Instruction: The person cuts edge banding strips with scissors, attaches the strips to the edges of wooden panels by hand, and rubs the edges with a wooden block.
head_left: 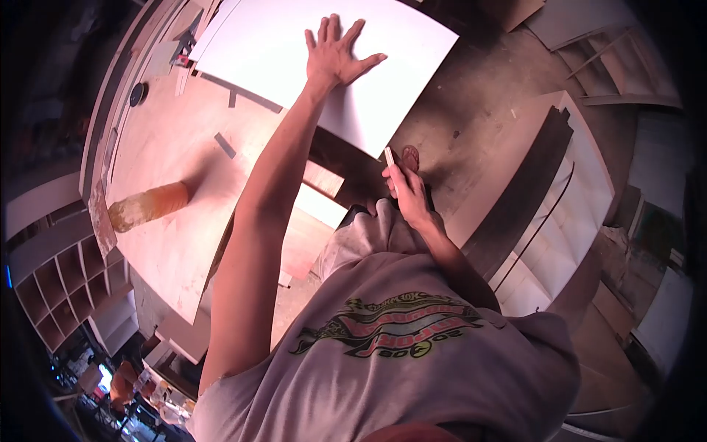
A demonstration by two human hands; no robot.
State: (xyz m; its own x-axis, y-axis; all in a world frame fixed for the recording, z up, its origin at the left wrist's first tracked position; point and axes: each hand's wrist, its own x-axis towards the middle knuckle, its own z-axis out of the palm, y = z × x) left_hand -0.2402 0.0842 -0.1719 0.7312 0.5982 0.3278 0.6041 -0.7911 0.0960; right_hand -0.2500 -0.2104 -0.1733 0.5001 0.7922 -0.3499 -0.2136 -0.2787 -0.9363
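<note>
My left hand (336,55) lies flat with fingers spread on a white panel (272,44), which rests on a workbench. Below the panel's near corner, my right hand (406,190) is closed around a slim pale bar (389,156). One end of the bar sticks up past my fingers, close to the panel's edge. Its exact kind is not clear from this view. Whether the bar touches the panel I cannot tell.
A yellowish cylinder (151,205) stands on the wooden bench top (177,258), near a dark round disc (138,93). To my right is a long white-lined cabinet carcass (563,221). Cubby shelves (62,291) and another person (125,384) appear at lower left.
</note>
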